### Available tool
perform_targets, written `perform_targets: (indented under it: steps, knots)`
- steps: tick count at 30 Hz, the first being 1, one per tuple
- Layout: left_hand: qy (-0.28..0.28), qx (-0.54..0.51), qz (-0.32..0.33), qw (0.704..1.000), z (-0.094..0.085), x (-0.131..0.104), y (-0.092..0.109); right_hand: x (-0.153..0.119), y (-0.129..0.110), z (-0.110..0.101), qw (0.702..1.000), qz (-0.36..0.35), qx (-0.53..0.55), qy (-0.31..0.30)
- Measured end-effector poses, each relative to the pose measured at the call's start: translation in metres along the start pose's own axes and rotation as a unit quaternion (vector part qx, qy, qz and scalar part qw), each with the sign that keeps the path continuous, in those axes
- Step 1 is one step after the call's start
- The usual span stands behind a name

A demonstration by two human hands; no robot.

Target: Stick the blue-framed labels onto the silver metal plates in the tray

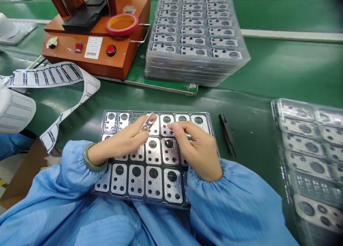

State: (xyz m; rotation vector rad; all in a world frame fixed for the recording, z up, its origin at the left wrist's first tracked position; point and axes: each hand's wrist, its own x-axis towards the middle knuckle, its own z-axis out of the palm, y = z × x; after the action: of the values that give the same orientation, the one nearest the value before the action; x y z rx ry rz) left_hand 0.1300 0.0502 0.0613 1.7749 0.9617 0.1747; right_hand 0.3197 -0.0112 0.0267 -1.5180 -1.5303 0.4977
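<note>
A small silver metal plate with holes is pinched at a tilt between the thumb and fingers of my left hand, above the tray. My right hand hovers just to its right with thumb and index finger pressed together; whatever lies between those fingertips is too small to make out. Beneath both hands lies a clear-lidded dark tray holding rows of silver plates, each with one large round hole and smaller ones. Black tweezers rest on the green table right of the tray.
An orange machine with a tape roll on it stands at back left. A tall stack of plastic trays is behind the work tray. More trays lie at right. A curling label strip runs along the left.
</note>
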Motion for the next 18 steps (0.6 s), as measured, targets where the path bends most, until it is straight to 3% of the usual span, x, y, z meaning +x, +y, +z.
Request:
perform_targets:
  steps: [3,6,18]
  knots:
    - [0.079,0.183,-0.089,0.976,-0.004,-0.005,0.0,0.001,0.004,0.002,1.0,-0.012,-0.013,-0.008]
    - [0.104,0.28,-0.153,0.942,-0.003,-0.005,-0.006,0.0,0.005,0.003,0.999,-0.028,-0.023,-0.026]
    - [0.146,0.326,-0.071,0.931,0.005,-0.014,-0.022,0.0,0.008,0.007,0.993,-0.092,-0.063,-0.044]
